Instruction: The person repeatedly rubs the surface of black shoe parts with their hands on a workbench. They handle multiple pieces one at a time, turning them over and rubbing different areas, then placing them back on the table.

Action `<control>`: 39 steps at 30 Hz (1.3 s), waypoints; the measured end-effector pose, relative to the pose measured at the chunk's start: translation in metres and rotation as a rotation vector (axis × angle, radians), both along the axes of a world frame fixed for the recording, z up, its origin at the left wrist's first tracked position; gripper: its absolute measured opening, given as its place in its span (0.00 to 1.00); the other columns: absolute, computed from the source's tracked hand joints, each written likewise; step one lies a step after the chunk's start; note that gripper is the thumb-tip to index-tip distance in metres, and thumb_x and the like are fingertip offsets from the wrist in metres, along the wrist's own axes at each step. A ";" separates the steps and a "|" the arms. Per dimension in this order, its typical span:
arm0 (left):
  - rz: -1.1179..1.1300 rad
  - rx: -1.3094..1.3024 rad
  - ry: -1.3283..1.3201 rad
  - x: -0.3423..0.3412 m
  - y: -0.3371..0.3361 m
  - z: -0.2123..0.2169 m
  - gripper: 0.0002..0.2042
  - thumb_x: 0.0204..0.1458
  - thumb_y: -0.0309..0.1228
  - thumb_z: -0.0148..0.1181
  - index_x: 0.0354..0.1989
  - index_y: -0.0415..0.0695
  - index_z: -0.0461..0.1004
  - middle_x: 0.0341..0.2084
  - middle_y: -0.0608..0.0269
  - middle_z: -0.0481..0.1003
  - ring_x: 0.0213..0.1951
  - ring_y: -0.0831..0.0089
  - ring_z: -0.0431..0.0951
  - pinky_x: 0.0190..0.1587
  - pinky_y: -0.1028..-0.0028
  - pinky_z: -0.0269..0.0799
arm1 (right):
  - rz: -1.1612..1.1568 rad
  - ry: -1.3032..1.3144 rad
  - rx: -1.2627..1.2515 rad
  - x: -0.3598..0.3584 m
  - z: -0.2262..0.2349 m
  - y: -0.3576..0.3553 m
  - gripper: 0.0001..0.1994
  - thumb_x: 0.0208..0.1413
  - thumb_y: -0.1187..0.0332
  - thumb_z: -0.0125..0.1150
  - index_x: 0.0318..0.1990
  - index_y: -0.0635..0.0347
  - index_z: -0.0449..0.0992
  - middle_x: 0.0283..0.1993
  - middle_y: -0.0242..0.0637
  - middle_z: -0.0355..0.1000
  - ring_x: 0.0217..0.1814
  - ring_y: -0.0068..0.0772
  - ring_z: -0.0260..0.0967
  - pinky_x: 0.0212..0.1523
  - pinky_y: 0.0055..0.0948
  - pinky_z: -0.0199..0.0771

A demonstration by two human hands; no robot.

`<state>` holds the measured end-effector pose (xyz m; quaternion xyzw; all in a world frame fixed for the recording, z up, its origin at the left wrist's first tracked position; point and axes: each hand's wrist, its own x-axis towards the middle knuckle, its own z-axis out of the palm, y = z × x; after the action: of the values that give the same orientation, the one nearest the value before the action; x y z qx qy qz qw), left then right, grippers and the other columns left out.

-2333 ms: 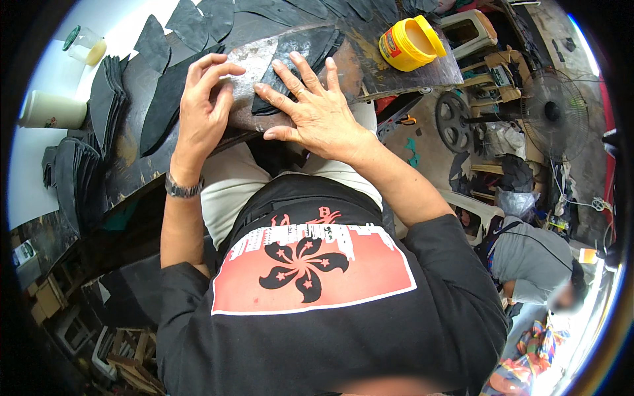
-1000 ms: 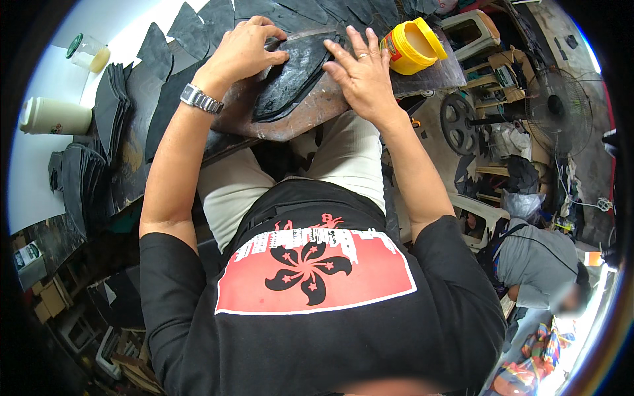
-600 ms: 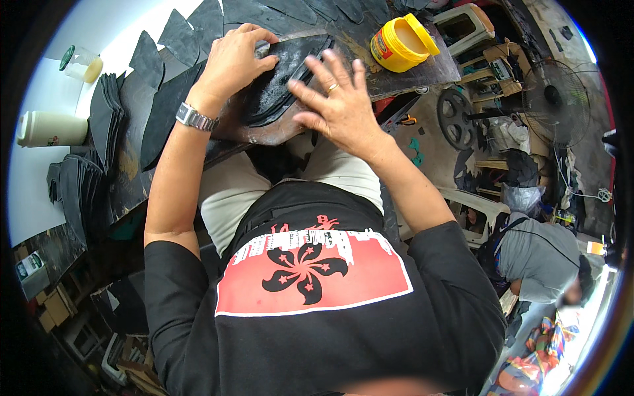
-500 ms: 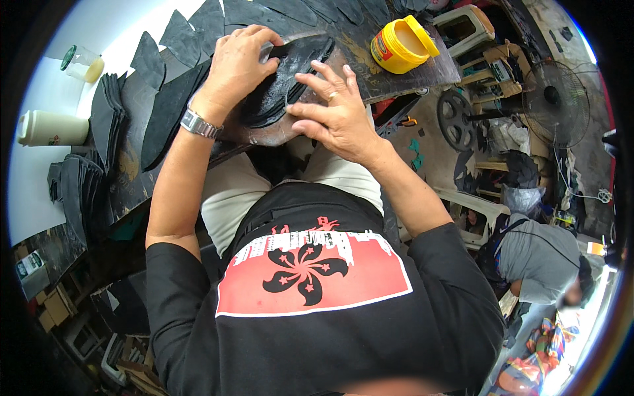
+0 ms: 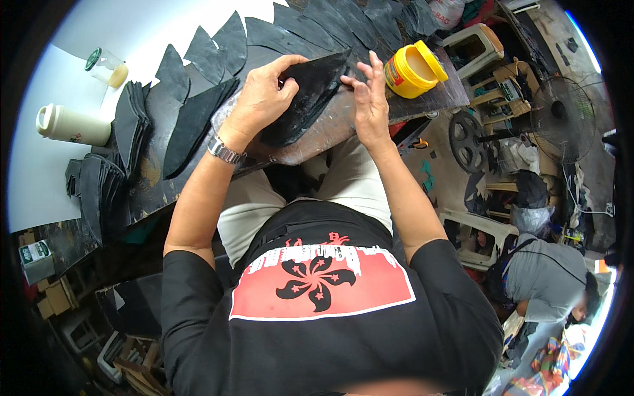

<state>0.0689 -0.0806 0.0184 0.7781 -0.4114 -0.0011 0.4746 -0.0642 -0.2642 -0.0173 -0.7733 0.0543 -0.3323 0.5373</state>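
Observation:
A pointed, leaf-shaped black piece (image 5: pixel 305 99), looking like leather, lies over other black pieces on a worn brown board (image 5: pixel 317 150) at the near edge of the table. My left hand (image 5: pixel 269 91) is closed at its left side, thumb and fingers pinching its upper edge. My right hand (image 5: pixel 370 102) is raised beside its right tip, fingers apart and holding nothing. An open yellow tub (image 5: pixel 395 74) with pale contents stands just right of that hand. Another long black piece (image 5: pixel 191 135) lies left of the board.
Black cut pieces (image 5: pixel 310 28) lie fanned out along the far side of the table. Stacks of them (image 5: pixel 132 119) hang over its left edge, near a cream jug (image 5: pixel 76 125) and a glass jar (image 5: pixel 105 68). A fan (image 5: pixel 561 119) and a bent-over person (image 5: pixel 545 270) are at right.
My right hand has lifted off the black pieces and moved right, fingers straightening. My left hand now pinches the piece, which lies with its tip up to the right. The whole view has shifted slightly.

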 end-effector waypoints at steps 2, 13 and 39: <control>-0.048 -0.105 0.205 0.007 0.002 0.001 0.20 0.54 0.22 0.57 0.57 0.43 0.77 0.33 0.61 0.81 0.31 0.74 0.79 0.35 0.73 0.75 | -0.020 -0.026 0.018 0.000 -0.004 0.002 0.38 0.71 0.46 0.51 0.78 0.58 0.48 0.71 0.55 0.59 0.58 0.37 0.76 0.61 0.33 0.73; 0.039 -0.439 0.971 0.044 0.007 0.013 0.23 0.61 0.22 0.50 0.66 0.40 0.66 0.39 0.67 0.76 0.35 0.80 0.76 0.35 0.77 0.76 | -0.173 -0.097 -0.381 -0.005 -0.022 0.005 0.37 0.68 0.50 0.57 0.75 0.64 0.53 0.75 0.52 0.56 0.66 0.46 0.64 0.69 0.40 0.65; 0.570 0.137 -0.177 0.124 -0.109 -0.030 0.26 0.52 0.28 0.66 0.63 0.58 0.73 0.58 0.52 0.71 0.58 0.52 0.73 0.59 0.58 0.71 | -0.174 -0.120 -0.257 -0.004 -0.023 0.008 0.37 0.66 0.50 0.60 0.73 0.67 0.57 0.71 0.53 0.64 0.66 0.50 0.66 0.67 0.42 0.65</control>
<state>0.1929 -0.1899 -0.0113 0.8895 -0.2153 0.1720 0.3644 -0.0678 -0.2562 -0.0408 -0.8068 0.0460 -0.4273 0.4054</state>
